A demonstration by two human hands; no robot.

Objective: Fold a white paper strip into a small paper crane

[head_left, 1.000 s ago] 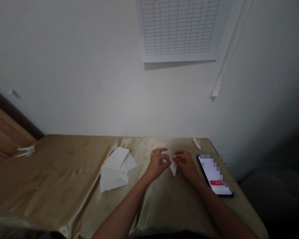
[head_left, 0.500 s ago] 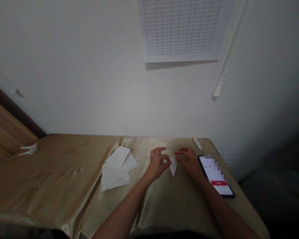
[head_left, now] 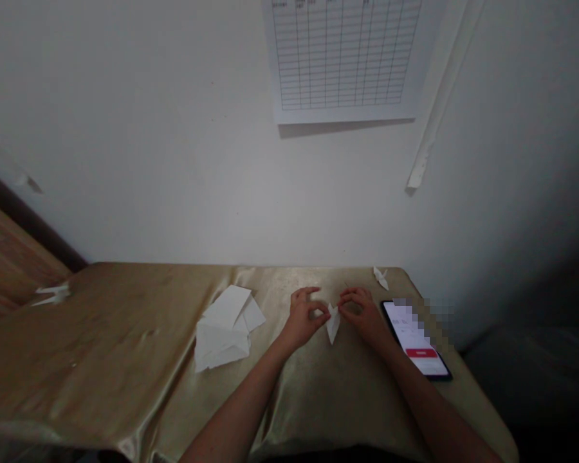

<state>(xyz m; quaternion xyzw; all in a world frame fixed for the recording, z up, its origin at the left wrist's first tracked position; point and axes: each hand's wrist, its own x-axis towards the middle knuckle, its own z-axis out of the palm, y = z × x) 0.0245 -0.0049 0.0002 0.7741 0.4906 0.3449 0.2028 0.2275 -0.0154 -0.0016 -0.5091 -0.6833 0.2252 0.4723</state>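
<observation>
My left hand (head_left: 303, 318) and right hand (head_left: 361, 315) are both bare, with slim fingers and narrow wrists. My left forearm (head_left: 244, 399) and right forearm (head_left: 424, 399) are bare too, smooth in outline and widening toward the lower edge of the view. Between them, at that edge, shows a strip of very dark clothing (head_left: 328, 454), its fabric and cut too dim to make out.

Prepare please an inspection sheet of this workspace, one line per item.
Surface: wrinkled gold tablecloth
Workpiece: small folded white paper, its near end pointed
Clutter: overlapping paper sheets, left; lit smartphone, right; bird-like origami figure, far right corner; white paper piece, far left
Hands: left hand pinches the folded white paper's left edge; right hand pinches its upper right tip
Cables: nothing seen
Surroundings: white wall bearing a printed grid sheet
</observation>
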